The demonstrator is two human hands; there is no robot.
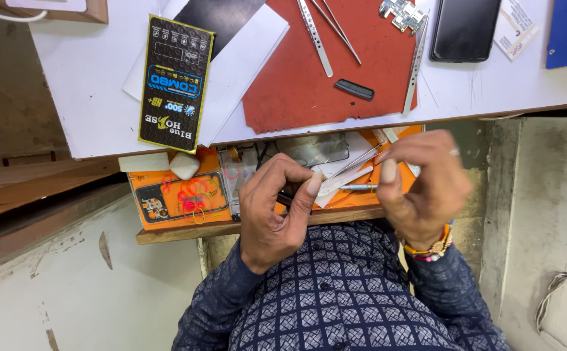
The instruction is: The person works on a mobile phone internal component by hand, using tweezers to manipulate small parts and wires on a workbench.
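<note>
1. The left hand (274, 211) is curled narrow, thumb pressed to the bent forefinger as if pinching something very small. A dark slim handle (291, 200) shows just under the fingers. What sits in the pinch is too small to tell.
2. The right hand (420, 188) is also drawn in, fingertips bunched, and it holds a pair of thin steel tweezers (355, 162) whose points run left toward the left thumb. A beaded bracelet (429, 248) circles that wrist.
3. Judged from this pose, the step in hand is a fine pick or placement between the two thumbs. The next move would call for a steady tweezer tip and a light grip, since the piece is tiny.
4. Both hands hover over an open orange drawer (173, 224) just below the tabletop, which holds coloured rubber bands (192, 198), a white eraser-like block (184, 165) and a clear plastic sheet (316, 151).
5. Farther off, on the white tabletop (82, 78), lies a matte red mat (296, 84) with a ragged edge, carrying more shiny tweezers (316, 36) and a small black oblong part (354, 90).
6. To the left of the mat lies a glossy black-and-yellow flat packet (174, 81). At the far right lie a dark smartphone (465, 29) and a small circuit board (402, 14).
</note>
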